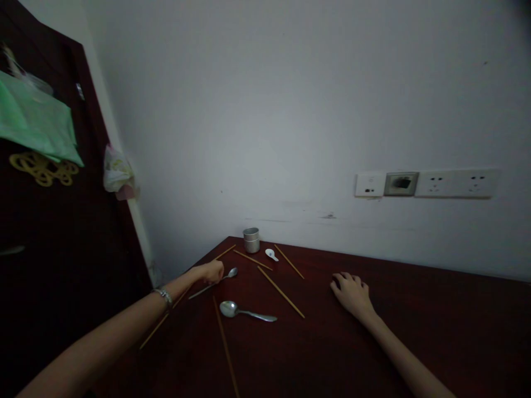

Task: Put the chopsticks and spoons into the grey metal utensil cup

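My left hand (212, 272) is closed, its fingertips down at the handle of a thin long-handled metal spoon (233, 272). The fingers hide part of that handle. A wooden chopstick (225, 252) passes behind the same hand along the table's left edge. Closer to me lies a larger metal spoon (229, 309), bowl to the left. My right hand (352, 293) rests palm down on the table, fingers apart and slightly bent, holding nothing. Between the hands lies another chopstick (281, 292).
A metal cup (251, 241) stands at the back corner of the dark red table (332, 354), near a small white spoon (271, 254). More chopsticks (289, 261) lie around. Behind is a wall with sockets (433, 184); a dark door (62, 249) is left.
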Available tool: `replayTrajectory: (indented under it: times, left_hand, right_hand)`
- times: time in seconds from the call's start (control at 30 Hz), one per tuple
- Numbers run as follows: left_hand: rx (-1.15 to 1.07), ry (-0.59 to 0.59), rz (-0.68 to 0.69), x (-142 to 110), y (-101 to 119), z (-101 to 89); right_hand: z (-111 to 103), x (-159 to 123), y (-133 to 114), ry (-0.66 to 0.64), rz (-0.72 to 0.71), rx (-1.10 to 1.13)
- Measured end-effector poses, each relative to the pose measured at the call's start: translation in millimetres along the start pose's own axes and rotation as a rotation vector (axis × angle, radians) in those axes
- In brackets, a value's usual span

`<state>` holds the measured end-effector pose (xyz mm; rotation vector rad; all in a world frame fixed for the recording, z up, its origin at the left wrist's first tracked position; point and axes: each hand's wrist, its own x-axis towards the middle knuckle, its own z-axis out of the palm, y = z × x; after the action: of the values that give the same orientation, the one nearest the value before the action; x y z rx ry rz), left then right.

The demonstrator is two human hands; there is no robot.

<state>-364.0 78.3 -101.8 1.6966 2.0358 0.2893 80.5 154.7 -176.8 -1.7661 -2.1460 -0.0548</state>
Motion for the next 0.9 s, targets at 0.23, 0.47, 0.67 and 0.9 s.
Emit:
replayTrajectory:
  times: [0.23, 0.47, 0.67, 0.9]
  left_hand:
    - [0.393, -0.045, 0.251, 7.3, 10.3, 7.3]
    - [0.595, -0.015, 0.293, -1.5, 21.1, 3.8]
    - [0.649, -0.027, 0.24, -3.5, 21.3, 1.5]
    - [0.613, 0.083, 0.192, -5.7, 32.7, -12.0]
  right_hand:
    - [-1.0, 0.9, 0.0, -0.004, 0.002, 0.013]
    - [1.2, 1.4, 1.5, 0.003, 0.0, 0.011]
    - [-0.1, 0.6, 0.5, 0.01, 0.001, 0.014]
    - [-1.9, 0.0, -0.4, 0.0, 0.006, 0.011]
